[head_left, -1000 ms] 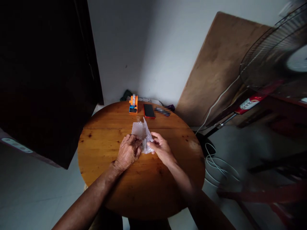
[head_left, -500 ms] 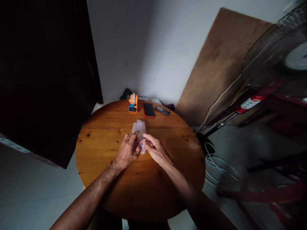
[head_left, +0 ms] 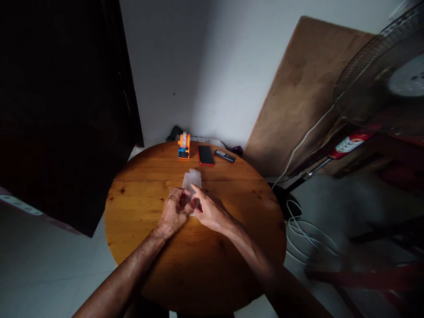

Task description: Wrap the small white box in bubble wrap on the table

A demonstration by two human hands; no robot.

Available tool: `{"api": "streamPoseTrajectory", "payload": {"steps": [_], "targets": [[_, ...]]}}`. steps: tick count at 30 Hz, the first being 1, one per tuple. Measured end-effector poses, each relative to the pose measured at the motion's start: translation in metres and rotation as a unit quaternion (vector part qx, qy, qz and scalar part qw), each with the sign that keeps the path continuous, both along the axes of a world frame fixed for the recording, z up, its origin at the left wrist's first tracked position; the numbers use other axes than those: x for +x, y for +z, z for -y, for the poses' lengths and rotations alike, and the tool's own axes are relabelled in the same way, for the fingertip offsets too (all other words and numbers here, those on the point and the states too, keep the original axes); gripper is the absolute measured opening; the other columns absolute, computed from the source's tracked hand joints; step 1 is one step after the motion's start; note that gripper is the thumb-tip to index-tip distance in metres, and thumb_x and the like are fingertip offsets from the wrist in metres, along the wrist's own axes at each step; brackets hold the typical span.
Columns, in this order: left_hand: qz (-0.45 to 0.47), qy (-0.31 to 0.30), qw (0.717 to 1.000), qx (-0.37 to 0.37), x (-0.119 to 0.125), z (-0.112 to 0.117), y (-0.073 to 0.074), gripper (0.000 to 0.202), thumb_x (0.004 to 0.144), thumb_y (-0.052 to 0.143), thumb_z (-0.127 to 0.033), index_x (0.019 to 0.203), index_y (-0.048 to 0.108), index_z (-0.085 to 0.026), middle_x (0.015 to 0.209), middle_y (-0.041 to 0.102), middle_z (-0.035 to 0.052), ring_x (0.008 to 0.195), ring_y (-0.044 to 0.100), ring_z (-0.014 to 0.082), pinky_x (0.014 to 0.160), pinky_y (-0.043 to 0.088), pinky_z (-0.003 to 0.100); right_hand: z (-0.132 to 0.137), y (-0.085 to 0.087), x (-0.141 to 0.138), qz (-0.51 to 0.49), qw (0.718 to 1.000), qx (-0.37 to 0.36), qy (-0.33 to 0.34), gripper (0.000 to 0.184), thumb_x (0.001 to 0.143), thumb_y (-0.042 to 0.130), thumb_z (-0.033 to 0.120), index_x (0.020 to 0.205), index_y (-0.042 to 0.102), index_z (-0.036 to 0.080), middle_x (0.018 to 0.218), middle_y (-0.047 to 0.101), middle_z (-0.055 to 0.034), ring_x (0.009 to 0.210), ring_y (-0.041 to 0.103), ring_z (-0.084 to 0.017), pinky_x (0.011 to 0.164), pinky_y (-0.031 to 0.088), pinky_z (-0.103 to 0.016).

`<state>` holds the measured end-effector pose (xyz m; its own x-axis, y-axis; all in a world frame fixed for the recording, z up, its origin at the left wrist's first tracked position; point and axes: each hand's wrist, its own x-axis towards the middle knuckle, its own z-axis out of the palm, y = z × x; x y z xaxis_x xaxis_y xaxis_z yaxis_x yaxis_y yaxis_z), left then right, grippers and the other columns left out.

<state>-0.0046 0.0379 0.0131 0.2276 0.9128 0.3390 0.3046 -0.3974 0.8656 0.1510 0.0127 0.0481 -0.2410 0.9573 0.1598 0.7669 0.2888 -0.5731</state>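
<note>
- Since a second ago the bubble wrap (head_left: 192, 180) has gone from standing up crumpled between the hands to lying low and flat on the table (head_left: 198, 269). The two hands have closed in until they nearly meet over its near end.
- The wrap lies at the middle of the round table. Its far half is bare, and its near edge is hidden under the fingers.
- The left hand (head_left: 172, 213) is curled tight, fingertips pinched on the wrap's near edge.
- The right hand (head_left: 211, 213) has its forefinger stretched out along the sheet, pressing it down. I cannot tell whether its thumb grips from underneath.
- From here, the pressing looks as if it would go best with that forefinger sliding along the crease while the left hand's pinch keeps the layers from springing apart. The stuff is slippery and puffy.
- Well clear at the far rim sit an orange gadget (head_left: 183, 146), a phone (head_left: 206, 155) and a remote (head_left: 224, 155).
- A fan (head_left: 380, 92) stands off to the right.
</note>
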Motion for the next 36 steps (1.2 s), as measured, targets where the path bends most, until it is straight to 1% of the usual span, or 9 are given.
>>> {"api": "streamPoseTrajectory", "payload": {"steps": [3, 6, 9, 16, 21, 25, 30, 33, 36], "targets": [[-0.007, 0.002, 0.999, 0.041, 0.003, -0.003, -0.007, 0.008, 0.081, 0.06, -0.02, 0.089, 0.061, -0.017, 0.087, 0.063, 0.0041, 0.08, 0.059, 0.016, 0.073, 0.049, 0.028, -0.004, -0.011, 0.012, -0.117, 0.993, -0.023, 0.02, 0.073, 0.076, 0.052, 0.007, 0.146, 0.039, 0.02, 0.101, 0.07, -0.004, 0.066, 0.06, -0.011, 0.065, 0.051, -0.026], [-0.011, 0.005, 0.997, 0.081, 0.005, -0.005, -0.011, 0.011, 0.078, 0.058, -0.014, 0.087, 0.062, -0.018, 0.088, 0.063, 0.0048, 0.084, 0.06, 0.0182, 0.077, 0.05, 0.031, -0.007, -0.019, 0.025, -0.206, 0.979, 0.007, -0.003, 0.058, 0.079, 0.049, 0.009, 0.137, 0.049, 0.02, 0.096, 0.069, -0.003, 0.064, 0.058, -0.01, 0.06, 0.05, -0.023], [-0.019, 0.008, 0.995, 0.102, 0.005, -0.004, -0.011, 0.016, 0.077, 0.058, -0.012, 0.091, 0.062, -0.02, 0.09, 0.062, 0.0059, 0.087, 0.061, 0.02, 0.078, 0.053, 0.034, -0.012, -0.022, 0.034, -0.183, 0.981, 0.062, -0.023, 0.046, 0.082, 0.048, 0.012, 0.126, 0.057, 0.02, 0.097, 0.071, -0.0041, 0.074, 0.063, -0.013, 0.066, 0.052, -0.025], [-0.138, -0.041, 0.968, 0.206, -0.001, -0.001, -0.003, 0.04, 0.083, 0.053, -0.013, 0.119, 0.065, -0.023, 0.121, 0.062, 0.0108, 0.108, 0.056, 0.0265, 0.093, 0.051, 0.044, -0.028, -0.024, 0.03, -0.009, 0.996, 0.082, 0.022, 0.047, 0.082, 0.046, 0.008, 0.124, 0.064, 0.02, 0.102, 0.074, -0.0084, 0.092, 0.067, -0.02, 0.088, 0.052, -0.035], [-0.179, -0.052, 0.959, 0.215, -0.002, -0.002, 0.002, 0.033, 0.084, 0.052, -0.014, 0.113, 0.069, -0.017, 0.114, 0.069, 0.0092, 0.1, 0.057, 0.0252, 0.089, 0.052, 0.041, -0.03, -0.028, 0.031, -0.092, 0.994, 0.051, 0.013, 0.044, 0.084, 0.045, 0.011, 0.122, 0.065, 0.022, 0.1, 0.075, -0.0058, 0.088, 0.069, -0.019, 0.084, 0.054, -0.033], [-0.178, -0.044, 0.953, 0.241, -0.001, -0.002, 0.001, 0.03, 0.084, 0.051, -0.013, 0.107, 0.069, -0.016, 0.105, 0.071, 0.0098, 0.095, 0.057, 0.0248, 0.086, 0.053, 0.04, -0.037, -0.03, 0.037, -0.2, 0.975, 0.055, -0.077, 0.037, 0.08, 0.054, 0.016, 0.114, 0.066, 0.023, 0.101, 0.073, -0.0051, 0.087, 0.067, -0.018, 0.079, 0.055, -0.032], [-0.168, -0.04, 0.955, 0.242, 0.0, -0.001, 0.001, 0.027, 0.084, 0.051, -0.011, 0.104, 0.069, -0.016, 0.103, 0.072, 0.0092, 0.093, 0.057, 0.0248, 0.084, 0.052, 0.039, -0.051, -0.025, 0.042, -0.327, 0.922, -0.105, -0.18, 0.041, 0.069, 0.07, 0.022, 0.11, 0.064, 0.019, 0.102, 0.069, -0.0083, 0.079, 0.065, -0.018, 0.058, 0.053, -0.027], [-0.167, -0.043, 0.957, 0.235, -0.001, -0.001, 0.001, 0.027, 0.084, 0.051, -0.012, 0.104, 0.069, -0.014, 0.102, 0.072, 0.0097, 0.093, 0.056, 0.0251, 0.085, 0.052, 0.04, -0.057, -0.023, 0.039, -0.383, 0.892, -0.172, -0.165, 0.034, 0.067, 0.07, 0.021, 0.1, 0.064, 0.018, 0.086, 0.067, -0.0044, 0.067, 0.061, -0.015, 0.048, 0.047, -0.023], [-0.163, -0.044, 0.957, 0.237, 0.0, 0.0, 0.0, 0.029, 0.085, 0.05, -0.012, 0.107, 0.07, -0.015, 0.104, 0.071, 0.0094, 0.094, 0.056, 0.0248, 0.087, 0.051, 0.04, -0.063, -0.023, 0.032, -0.39, 0.894, -0.18, -0.124, 0.019, 0.066, 0.067, 0.02, 0.084, 0.064, 0.017, 0.069, 0.063, 0.0013, 0.053, 0.052, -0.01, 0.045, 0.039, -0.02]]}}
